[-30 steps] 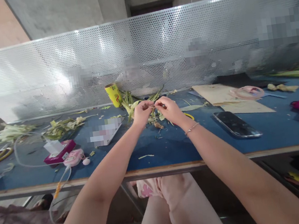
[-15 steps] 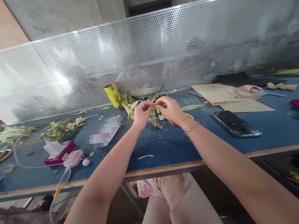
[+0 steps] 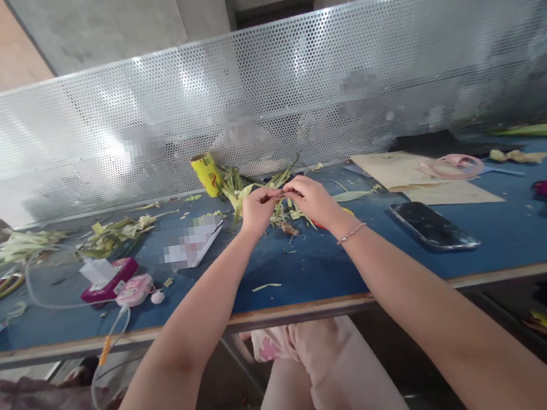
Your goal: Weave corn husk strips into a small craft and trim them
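Above the middle of the blue table, my left hand point(image 3: 258, 208) and my right hand point(image 3: 309, 199) meet at the fingertips. Both pinch, fingers pressed together, around something thin and pale that is too small to name. Green husk-like leaves point(image 3: 238, 195) lie just behind and under the hands. A brownish scrap point(image 3: 289, 229) with fine threads sits below the fingers on the tabletop. Next to my right wrist, partly covered by it, shows a piece of a red and yellow handle point(image 3: 347, 211).
A yellow roll point(image 3: 206, 175) leans near the perforated metal screen point(image 3: 278, 83). To the right lie a black phone point(image 3: 432, 226), brown card point(image 3: 411, 177) and pink tape point(image 3: 455, 167). On the left are a purple tissue box point(image 3: 112, 280), a charger point(image 3: 134, 289) with cable, scissors point(image 3: 4, 286) and leaf piles point(image 3: 116, 235).
Both hands stay in nearly the same place, with only small shifts of the fingertips. Part of the red handle beside my right wrist has come into view.
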Action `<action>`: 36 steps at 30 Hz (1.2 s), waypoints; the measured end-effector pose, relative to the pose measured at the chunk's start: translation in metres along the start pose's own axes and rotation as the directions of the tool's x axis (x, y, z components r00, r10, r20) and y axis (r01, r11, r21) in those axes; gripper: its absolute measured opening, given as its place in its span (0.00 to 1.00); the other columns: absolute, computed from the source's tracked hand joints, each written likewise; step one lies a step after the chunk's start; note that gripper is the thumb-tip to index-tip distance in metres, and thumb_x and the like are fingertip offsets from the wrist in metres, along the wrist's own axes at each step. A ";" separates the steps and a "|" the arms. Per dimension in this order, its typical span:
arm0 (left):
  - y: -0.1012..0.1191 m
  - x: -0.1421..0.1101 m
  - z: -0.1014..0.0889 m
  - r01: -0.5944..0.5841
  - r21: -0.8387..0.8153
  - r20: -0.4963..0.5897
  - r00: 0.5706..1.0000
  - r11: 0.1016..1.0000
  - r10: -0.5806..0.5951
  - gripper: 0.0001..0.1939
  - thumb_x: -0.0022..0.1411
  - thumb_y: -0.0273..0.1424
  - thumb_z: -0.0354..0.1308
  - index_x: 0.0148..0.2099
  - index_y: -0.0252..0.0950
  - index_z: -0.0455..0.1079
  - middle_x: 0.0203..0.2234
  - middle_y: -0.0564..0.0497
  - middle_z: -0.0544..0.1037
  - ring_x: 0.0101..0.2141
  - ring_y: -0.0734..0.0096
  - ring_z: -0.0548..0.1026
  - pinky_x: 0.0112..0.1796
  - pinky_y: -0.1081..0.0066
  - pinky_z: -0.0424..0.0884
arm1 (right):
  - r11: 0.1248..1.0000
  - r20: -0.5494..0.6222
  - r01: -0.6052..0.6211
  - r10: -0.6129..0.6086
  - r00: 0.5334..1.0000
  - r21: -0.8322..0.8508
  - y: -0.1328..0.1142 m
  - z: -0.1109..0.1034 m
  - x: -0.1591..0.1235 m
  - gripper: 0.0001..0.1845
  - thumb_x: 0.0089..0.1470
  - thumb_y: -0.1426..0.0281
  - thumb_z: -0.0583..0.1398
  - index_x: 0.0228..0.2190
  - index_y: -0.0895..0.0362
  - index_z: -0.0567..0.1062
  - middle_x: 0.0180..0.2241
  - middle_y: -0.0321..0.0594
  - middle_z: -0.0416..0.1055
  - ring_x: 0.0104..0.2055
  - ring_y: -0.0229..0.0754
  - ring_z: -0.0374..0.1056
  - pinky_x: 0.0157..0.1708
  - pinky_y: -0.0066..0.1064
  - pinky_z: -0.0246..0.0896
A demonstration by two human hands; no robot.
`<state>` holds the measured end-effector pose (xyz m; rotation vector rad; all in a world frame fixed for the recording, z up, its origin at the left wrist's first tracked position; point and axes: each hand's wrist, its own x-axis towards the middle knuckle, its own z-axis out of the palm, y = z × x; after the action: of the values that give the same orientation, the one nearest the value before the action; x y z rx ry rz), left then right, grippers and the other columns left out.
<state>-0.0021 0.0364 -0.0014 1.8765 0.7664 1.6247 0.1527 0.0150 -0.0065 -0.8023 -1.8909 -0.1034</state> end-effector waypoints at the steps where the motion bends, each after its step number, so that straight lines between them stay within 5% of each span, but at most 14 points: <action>1: 0.000 0.000 -0.001 -0.014 0.012 -0.002 1.000 1.000 0.014 0.03 0.46 0.23 0.61 0.25 0.36 0.74 0.26 0.50 0.79 0.31 0.70 0.76 0.37 0.65 0.73 | 1.000 0.015 0.009 -0.009 1.000 -0.008 0.000 0.000 0.000 0.08 0.57 0.72 0.53 0.33 0.57 0.72 0.34 0.44 0.69 0.38 0.43 0.66 0.40 0.36 0.61; 17: 0.001 0.001 -0.001 0.131 0.024 0.033 0.991 0.991 -0.132 0.05 0.49 0.25 0.61 0.30 0.37 0.78 0.26 0.50 0.80 0.29 0.72 0.75 0.36 0.66 0.73 | 0.997 0.063 -0.018 0.023 0.998 -0.081 -0.006 -0.004 -0.001 0.08 0.57 0.75 0.49 0.30 0.56 0.67 0.31 0.42 0.63 0.35 0.42 0.61 0.38 0.34 0.57; 28: 0.005 -0.001 0.003 0.086 0.112 0.017 0.996 0.990 -0.089 0.15 0.59 0.37 0.54 0.24 0.35 0.70 0.18 0.53 0.72 0.21 0.75 0.68 0.26 0.72 0.65 | 0.998 0.004 -0.051 0.051 0.999 -0.023 -0.010 -0.001 -0.001 0.08 0.53 0.76 0.49 0.25 0.54 0.60 0.27 0.39 0.59 0.31 0.41 0.57 0.33 0.32 0.54; 36: -0.001 0.000 -0.001 0.073 0.162 -0.047 0.997 0.984 -0.066 0.18 0.60 0.38 0.51 0.21 0.37 0.63 0.16 0.54 0.68 0.21 0.76 0.65 0.26 0.73 0.61 | 0.995 0.082 -0.096 0.098 0.992 -0.036 -0.011 0.001 0.000 0.10 0.49 0.77 0.50 0.21 0.54 0.56 0.22 0.35 0.56 0.26 0.38 0.54 0.28 0.31 0.48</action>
<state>-0.0028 0.0370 -0.0020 1.9101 0.9994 1.6032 0.1460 0.0069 -0.0043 -0.9317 -1.9293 -0.0403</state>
